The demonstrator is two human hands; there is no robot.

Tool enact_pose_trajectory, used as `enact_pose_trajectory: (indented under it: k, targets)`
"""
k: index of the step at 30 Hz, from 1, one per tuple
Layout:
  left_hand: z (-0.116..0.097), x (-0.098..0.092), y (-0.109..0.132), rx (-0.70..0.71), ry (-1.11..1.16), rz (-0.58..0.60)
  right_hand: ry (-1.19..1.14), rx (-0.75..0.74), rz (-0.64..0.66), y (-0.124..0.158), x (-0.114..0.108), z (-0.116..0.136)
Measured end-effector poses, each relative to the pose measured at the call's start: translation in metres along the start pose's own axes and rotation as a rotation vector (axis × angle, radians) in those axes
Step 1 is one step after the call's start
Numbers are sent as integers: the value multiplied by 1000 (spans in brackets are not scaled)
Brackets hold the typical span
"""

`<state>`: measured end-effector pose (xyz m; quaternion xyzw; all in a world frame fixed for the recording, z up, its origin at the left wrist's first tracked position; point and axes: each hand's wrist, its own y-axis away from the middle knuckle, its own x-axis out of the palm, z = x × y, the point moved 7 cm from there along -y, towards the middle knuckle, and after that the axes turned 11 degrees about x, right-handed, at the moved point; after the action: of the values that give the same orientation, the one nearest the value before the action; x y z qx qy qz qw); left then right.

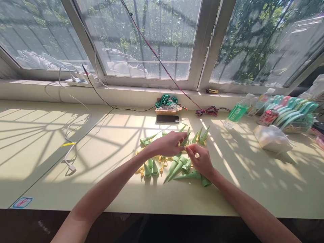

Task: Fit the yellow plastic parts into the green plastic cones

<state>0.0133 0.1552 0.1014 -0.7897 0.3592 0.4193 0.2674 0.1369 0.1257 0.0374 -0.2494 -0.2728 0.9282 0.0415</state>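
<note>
My left hand [172,143] reaches across the pile with its fingers closed on a green plastic spike [186,139], tip pointing up and away. Just right of it, my right hand [201,159] makes a pinch close to the spike's base; whatever sits between those fingertips is too small to make out. Around both hands lie several more cone-shaped green spikes, some standing like this upright cone [155,168], others on their sides like this long one [187,176]. Small yellow plastic pieces [161,167] are scattered among them, partly hidden under my left forearm.
Behind the pile are a black phone [167,118] and a small box [168,109] with green material. To the right stand a green-labelled bottle [237,113], a drink can [267,117], a tissue pack [272,139] and teal plastic items [296,111]. A white cable [69,158] lies left.
</note>
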Motion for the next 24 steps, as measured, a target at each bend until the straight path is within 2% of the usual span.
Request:
enact_pose_trajectory:
  k: [11, 24]
  targets:
    - [4, -8, 2, -59, 182, -69, -34, -33, -5, 4, -2, -4]
    - [0, -6, 1, -50, 61, -46, -96, -82, 10, 3, -1, -5]
